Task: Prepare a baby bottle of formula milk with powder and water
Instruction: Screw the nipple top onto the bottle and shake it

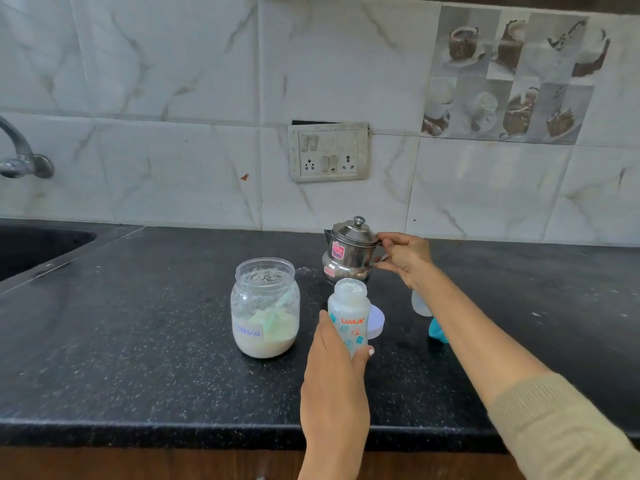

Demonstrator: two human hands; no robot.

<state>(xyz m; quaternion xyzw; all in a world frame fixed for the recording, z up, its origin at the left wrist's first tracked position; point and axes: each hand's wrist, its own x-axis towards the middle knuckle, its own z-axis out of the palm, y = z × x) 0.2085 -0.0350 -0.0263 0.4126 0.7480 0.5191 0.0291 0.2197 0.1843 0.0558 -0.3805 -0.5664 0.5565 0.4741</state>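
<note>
My left hand (334,367) grips an uncapped white baby bottle (348,311) with a printed pattern, standing on the black counter (138,341). Left of it stands an open clear jar labelled formula (265,308), part full of white powder with a green scoop inside. Behind the bottle sits a small steel kettle (348,251) with its lid on. My right hand (403,256) curls round the kettle's handle on its right side. A white lid (375,322) lies just right of the bottle.
Partly hidden behind my right forearm are a clear bottle part (419,303) and a teal piece (437,330). A dark sink (34,247) with a tap (24,161) lies at the far left. A switch and socket panel (328,152) is on the tiled wall.
</note>
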